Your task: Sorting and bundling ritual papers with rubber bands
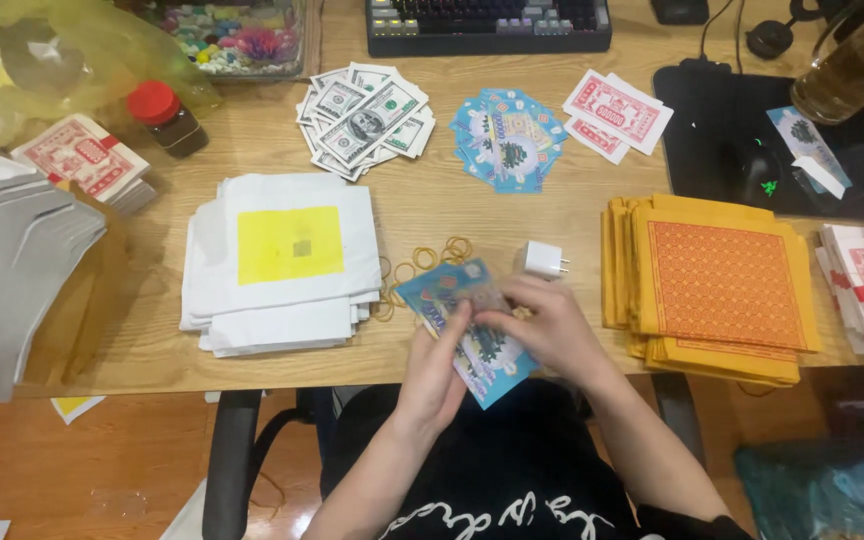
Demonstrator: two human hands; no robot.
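A wooden desk (432,215) is carrying everything; at its centre a scatter of yellow rubber bands (422,262) is lying beside a small white plug adapter (542,260); at nine o'clock a stack of white sheets with a yellow square (282,262) is sitting, and further out a pile of grey-edged white sheets (12,270) is overhanging the edge; at eleven o'clock a fan of grey-green banknotes (364,118) is spreading, with a red-capped bottle (166,117) and a red-printed paper bundle (84,158) beyond; at twelve a blue note fan (508,138) is lying below a keyboard (488,24); at one, red-and-white slips (616,112); at three, orange-patterned yellow sheets (717,290) are stacking beneath a black mat (722,130).
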